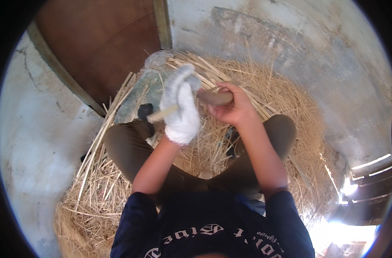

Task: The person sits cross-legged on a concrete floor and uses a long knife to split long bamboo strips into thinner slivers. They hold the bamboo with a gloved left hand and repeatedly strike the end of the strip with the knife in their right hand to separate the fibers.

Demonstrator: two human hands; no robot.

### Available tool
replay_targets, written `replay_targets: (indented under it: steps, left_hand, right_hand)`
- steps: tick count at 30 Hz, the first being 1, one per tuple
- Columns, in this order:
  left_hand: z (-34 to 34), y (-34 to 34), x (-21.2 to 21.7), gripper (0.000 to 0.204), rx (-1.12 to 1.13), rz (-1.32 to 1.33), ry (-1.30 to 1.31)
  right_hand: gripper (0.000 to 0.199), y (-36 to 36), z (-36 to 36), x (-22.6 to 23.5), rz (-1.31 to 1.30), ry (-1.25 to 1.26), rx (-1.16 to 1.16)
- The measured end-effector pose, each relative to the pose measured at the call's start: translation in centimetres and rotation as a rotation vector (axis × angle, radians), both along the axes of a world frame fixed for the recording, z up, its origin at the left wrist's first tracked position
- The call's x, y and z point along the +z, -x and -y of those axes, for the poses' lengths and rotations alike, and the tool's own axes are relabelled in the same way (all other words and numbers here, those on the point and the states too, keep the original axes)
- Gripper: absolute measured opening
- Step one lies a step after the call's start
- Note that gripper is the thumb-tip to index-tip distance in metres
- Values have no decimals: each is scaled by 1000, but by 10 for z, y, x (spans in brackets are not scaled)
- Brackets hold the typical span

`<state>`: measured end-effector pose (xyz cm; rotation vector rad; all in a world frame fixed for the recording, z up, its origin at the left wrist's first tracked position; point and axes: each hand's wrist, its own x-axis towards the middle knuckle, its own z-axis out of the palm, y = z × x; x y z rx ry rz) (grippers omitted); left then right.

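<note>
My left hand (pixel 181 105), in a white knitted glove, is closed around a pale bamboo strip (pixel 160 114). One end of that strip sticks out to the left, below the palm. Close beside it on the right, my bare right hand (pixel 237 105) grips a thick brown wooden handle (pixel 218 99), its thumb lying along the top. The handle points toward the gloved fingers. Whatever it ends in is blurred and partly hidden there. Both hands are raised between my bent knees.
Thin shavings (pixel 286 103) cover the floor around my legs. Long pale strips (pixel 107 120) lie at the left, and a bundle of strips (pixel 204 66) lies beyond my hands. A brown door (pixel 101 38) and grey walls (pixel 282 38) stand close by.
</note>
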<state>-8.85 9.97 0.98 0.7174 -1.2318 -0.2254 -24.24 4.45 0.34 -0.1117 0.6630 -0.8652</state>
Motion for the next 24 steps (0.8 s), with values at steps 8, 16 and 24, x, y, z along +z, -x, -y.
replay_targets:
  steps: [8,16,24]
  left_hand:
    - [-61,-55,90,54,-315,-556,105]
    - [-100,-48,102,58,-375,-413,262]
    - [-89,-45,91,62,-385,-418,291]
  right_hand:
    - [17,16,4,-14,-318,221,98]
    - [21,16,-3,-22,-150,185,133]
    - [13,24,2,-25,-182,177,94]
